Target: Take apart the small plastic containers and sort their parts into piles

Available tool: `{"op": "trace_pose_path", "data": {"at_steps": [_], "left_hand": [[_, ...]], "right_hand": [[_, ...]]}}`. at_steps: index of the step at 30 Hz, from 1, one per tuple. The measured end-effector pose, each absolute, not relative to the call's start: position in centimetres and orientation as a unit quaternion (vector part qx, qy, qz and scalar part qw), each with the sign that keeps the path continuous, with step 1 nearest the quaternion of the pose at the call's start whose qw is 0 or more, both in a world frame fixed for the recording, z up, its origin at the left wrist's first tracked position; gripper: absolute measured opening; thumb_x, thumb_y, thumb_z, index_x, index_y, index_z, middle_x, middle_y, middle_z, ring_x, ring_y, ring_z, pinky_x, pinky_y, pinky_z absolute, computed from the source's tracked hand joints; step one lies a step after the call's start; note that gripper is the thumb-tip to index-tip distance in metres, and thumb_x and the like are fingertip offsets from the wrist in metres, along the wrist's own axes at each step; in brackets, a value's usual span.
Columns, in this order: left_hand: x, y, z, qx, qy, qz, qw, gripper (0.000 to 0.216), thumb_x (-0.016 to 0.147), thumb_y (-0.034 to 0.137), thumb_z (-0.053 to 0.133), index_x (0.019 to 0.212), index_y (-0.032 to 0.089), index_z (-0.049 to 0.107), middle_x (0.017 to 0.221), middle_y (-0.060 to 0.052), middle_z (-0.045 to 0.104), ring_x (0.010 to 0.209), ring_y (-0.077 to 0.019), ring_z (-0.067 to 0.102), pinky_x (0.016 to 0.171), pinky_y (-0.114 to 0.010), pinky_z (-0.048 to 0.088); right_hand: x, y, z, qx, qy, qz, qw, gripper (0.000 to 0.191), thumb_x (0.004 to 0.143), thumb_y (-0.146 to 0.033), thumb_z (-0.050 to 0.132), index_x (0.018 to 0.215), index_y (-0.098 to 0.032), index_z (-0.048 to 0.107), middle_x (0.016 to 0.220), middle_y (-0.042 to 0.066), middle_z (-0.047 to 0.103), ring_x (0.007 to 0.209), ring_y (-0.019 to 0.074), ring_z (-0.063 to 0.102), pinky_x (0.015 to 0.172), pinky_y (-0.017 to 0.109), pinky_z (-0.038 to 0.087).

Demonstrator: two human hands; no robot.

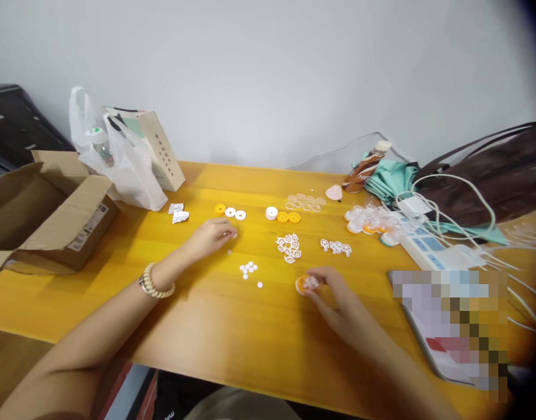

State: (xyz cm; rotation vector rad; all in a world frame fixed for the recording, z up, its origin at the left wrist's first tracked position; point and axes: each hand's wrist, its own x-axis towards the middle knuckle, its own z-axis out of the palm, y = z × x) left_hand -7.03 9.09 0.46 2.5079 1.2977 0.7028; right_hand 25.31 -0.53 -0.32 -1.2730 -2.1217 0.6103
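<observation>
My left hand [210, 236] reaches over the yellow table [233, 326], a beaded bracelet on its wrist, its fingertips pinched on a small white ring [231, 234]. My right hand [333, 294] lies nearer the front and grips a small orange disc with a white part on it [306, 284]. Between the hands lie tiny white discs [249, 269] and white gear-like pieces [289, 247]. Further back sit orange and white rings [230, 212], more caps [282, 216] and clear rings [305, 202].
An open cardboard box [44, 216] stands at the left, with a white plastic bag [119, 157] and paper bag behind it. A pile of finished pieces [372, 220], a power strip [429, 242], cables, a bottle [364, 169], a dark bag and a tablet [447, 326] crowd the right.
</observation>
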Motion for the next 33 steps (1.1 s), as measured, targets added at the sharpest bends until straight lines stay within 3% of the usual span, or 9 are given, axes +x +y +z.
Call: {"op": "trace_pose_path", "data": {"at_steps": [10, 15, 18, 23, 33], "left_hand": [[-7.3, 10.8, -0.5, 0.88, 0.457, 0.131, 0.021, 0.018, 0.086, 0.019, 0.048, 0.088, 0.018, 0.066, 0.082, -0.005, 0.064, 0.078, -0.0172, 0.057, 0.069, -0.028, 0.038], [-6.4, 8.7, 0.3, 0.864, 0.464, 0.192, -0.029, 0.018, 0.087, 0.024, 0.051, 0.097, 0.019, 0.064, 0.096, -0.007, 0.065, 0.089, -0.02, 0.057, 0.073, -0.031, 0.038], [-4.8, 4.9, 0.1, 0.9, 0.373, 0.224, -0.035, 0.021, 0.091, 0.023, 0.046, 0.104, 0.017, 0.062, 0.097, -0.008, 0.066, 0.09, -0.0177, 0.057, 0.076, -0.03, 0.04], [-2.3, -1.3, -2.0, 0.959, 0.226, 0.159, -0.056, 0.032, 0.092, 0.019, 0.044, 0.124, 0.014, 0.05, 0.121, -0.011, 0.06, 0.113, -0.0189, 0.052, 0.09, -0.032, 0.04], [-2.7, -1.5, -3.5, 0.943, 0.277, 0.164, -0.084, 0.033, 0.091, 0.027, 0.047, 0.12, 0.01, 0.053, 0.119, -0.01, 0.062, 0.109, -0.0218, 0.055, 0.09, -0.035, 0.042]], "right_hand": [[23.0, -1.3, -1.2, -0.417, -0.821, 0.278, 0.272, 0.018, 0.09, -0.017, 0.043, 0.107, -0.023, 0.046, 0.094, 0.005, 0.054, 0.089, 0.0175, 0.055, 0.081, 0.032, 0.047], [22.9, -1.0, -1.6, -0.418, -0.818, 0.271, 0.287, 0.022, 0.087, -0.018, 0.048, 0.108, -0.024, 0.046, 0.097, 0.006, 0.057, 0.091, 0.0186, 0.057, 0.082, 0.033, 0.048], [23.2, -0.8, -2.1, -0.424, -0.815, 0.268, 0.291, 0.026, 0.086, -0.02, 0.051, 0.11, -0.024, 0.044, 0.098, 0.005, 0.057, 0.091, 0.019, 0.058, 0.082, 0.034, 0.048], [23.3, -0.6, -2.5, -0.412, -0.82, 0.266, 0.296, 0.027, 0.085, -0.021, 0.052, 0.111, -0.024, 0.044, 0.097, 0.005, 0.057, 0.09, 0.0187, 0.058, 0.081, 0.034, 0.048], [23.0, -0.5, -2.3, -0.405, -0.817, 0.289, 0.293, 0.025, 0.085, -0.019, 0.051, 0.11, -0.024, 0.046, 0.095, 0.006, 0.057, 0.089, 0.0187, 0.057, 0.08, 0.034, 0.048]]}}
